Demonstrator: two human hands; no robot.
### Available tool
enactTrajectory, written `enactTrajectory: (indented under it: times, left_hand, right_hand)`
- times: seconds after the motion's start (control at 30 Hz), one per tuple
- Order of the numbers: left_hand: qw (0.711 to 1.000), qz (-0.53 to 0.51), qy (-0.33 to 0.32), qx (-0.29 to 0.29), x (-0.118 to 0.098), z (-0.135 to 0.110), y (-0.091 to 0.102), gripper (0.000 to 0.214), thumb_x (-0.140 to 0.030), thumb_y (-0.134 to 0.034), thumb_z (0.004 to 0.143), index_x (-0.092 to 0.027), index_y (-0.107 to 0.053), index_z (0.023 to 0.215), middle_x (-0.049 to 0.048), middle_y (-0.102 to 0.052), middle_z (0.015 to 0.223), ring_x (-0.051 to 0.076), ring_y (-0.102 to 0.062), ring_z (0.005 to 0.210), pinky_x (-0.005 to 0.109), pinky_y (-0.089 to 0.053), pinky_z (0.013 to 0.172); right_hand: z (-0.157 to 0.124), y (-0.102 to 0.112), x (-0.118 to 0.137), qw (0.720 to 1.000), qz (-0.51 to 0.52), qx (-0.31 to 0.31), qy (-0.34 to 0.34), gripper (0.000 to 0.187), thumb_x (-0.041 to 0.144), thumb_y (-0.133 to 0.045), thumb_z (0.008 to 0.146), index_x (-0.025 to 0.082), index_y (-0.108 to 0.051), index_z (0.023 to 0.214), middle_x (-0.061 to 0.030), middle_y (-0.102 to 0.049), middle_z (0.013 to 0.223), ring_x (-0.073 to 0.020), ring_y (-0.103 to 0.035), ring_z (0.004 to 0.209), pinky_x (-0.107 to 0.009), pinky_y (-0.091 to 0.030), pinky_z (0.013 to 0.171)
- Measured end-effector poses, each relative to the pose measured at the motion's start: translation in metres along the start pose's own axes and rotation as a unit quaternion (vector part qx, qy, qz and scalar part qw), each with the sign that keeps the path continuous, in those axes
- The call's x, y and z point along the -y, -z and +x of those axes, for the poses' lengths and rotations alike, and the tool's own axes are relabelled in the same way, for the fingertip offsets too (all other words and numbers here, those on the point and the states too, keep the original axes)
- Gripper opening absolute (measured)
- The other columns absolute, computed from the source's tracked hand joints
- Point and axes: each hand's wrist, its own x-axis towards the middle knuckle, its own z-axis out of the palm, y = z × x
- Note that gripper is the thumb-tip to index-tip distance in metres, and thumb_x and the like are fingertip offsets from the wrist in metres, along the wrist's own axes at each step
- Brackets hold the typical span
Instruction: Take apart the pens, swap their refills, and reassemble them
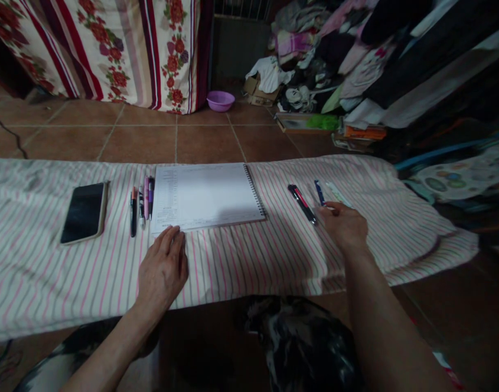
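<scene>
My left hand (164, 261) rests on the striped cloth, fingers stretched out, with its fingertips at the lower left edge of a spiral notebook (212, 193). The notebook lies open to a mostly blank white page, its coil on the right. Thumb and forefinger of my right hand (342, 224) close on the near end of a slim dark-blue item with white marks (319, 191); its exact kind is unclear. Just left of that hand lies a black and red pen (301, 203). A pale, flat strip (337, 193) lies beyond my right fingers, partly hidden.
Left of the notebook are several pens (142, 204) and a phone (84, 212) with a dark screen. The striped cloth (241, 261) covers a long, low surface. Beyond it are a tiled floor, a purple basin (220, 101), a floral curtain (110, 49) and piled clothes (298, 43).
</scene>
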Motion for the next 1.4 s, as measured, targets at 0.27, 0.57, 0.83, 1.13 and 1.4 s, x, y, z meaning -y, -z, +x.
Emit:
enactTrajectory:
  times: [0.27, 0.57, 0.83, 1.13, 1.4]
  left_hand:
    - [1.000, -0.002, 0.000, -0.005, 0.001, -0.001, -0.002, 0.034, -0.014, -0.046, 0.079, -0.008, -0.055, 0.112, 0.0173, -0.056, 0.120, 0.029, -0.049, 0.115, 0.042, -0.045, 0.094]
    - [1.000, -0.002, 0.007, 0.008, 0.001, -0.002, -0.002, 0.034, -0.015, -0.046, 0.080, -0.009, -0.055, 0.113, 0.0159, -0.055, 0.123, 0.028, -0.047, 0.117, 0.042, -0.043, 0.096]
    - [1.000, 0.001, 0.009, 0.013, 0.002, -0.002, -0.002, 0.035, -0.014, -0.045, 0.081, -0.007, -0.055, 0.114, 0.0163, -0.055, 0.123, 0.028, -0.046, 0.119, 0.040, -0.042, 0.098]
    - [1.000, -0.012, 0.014, 0.008, 0.001, -0.002, -0.001, 0.034, -0.013, -0.045, 0.080, -0.010, -0.055, 0.113, 0.0162, -0.055, 0.123, 0.029, -0.048, 0.118, 0.043, -0.044, 0.095]
    - [1.000, -0.013, 0.019, 0.010, 0.001, -0.002, -0.002, 0.035, -0.014, -0.045, 0.080, -0.011, -0.055, 0.113, 0.0147, -0.055, 0.124, 0.029, -0.047, 0.118, 0.043, -0.044, 0.095]
  right_hand:
    - [0.007, -0.009, 0.008, 0.998, -0.023, 0.032, -0.041, 0.030, 0.035, -0.054, 0.076, 0.020, -0.069, 0.097, -0.0079, -0.070, 0.085, -0.0244, -0.063, 0.081, -0.035, -0.046, 0.072]
    - [0.011, -0.011, 0.005, 0.997, -0.051, 0.054, -0.038, 0.034, 0.040, -0.052, 0.078, 0.020, -0.070, 0.098, -0.0116, -0.069, 0.089, -0.0258, -0.062, 0.080, -0.035, -0.044, 0.067]
    - [0.011, -0.011, 0.005, 0.995, -0.058, 0.072, -0.034, 0.034, 0.041, -0.049, 0.079, 0.022, -0.070, 0.097, -0.0111, -0.069, 0.087, -0.0260, -0.062, 0.078, -0.034, -0.043, 0.063]
    - [0.012, -0.014, 0.003, 0.996, -0.062, 0.058, -0.029, 0.033, 0.039, -0.049, 0.078, 0.021, -0.070, 0.095, -0.0119, -0.068, 0.085, -0.0260, -0.061, 0.076, -0.035, -0.042, 0.062]
    - [0.009, -0.010, 0.009, 0.994, -0.074, 0.062, -0.049, 0.032, 0.040, -0.050, 0.078, 0.022, -0.071, 0.095, -0.0121, -0.068, 0.086, -0.0279, -0.061, 0.074, -0.037, -0.042, 0.061]
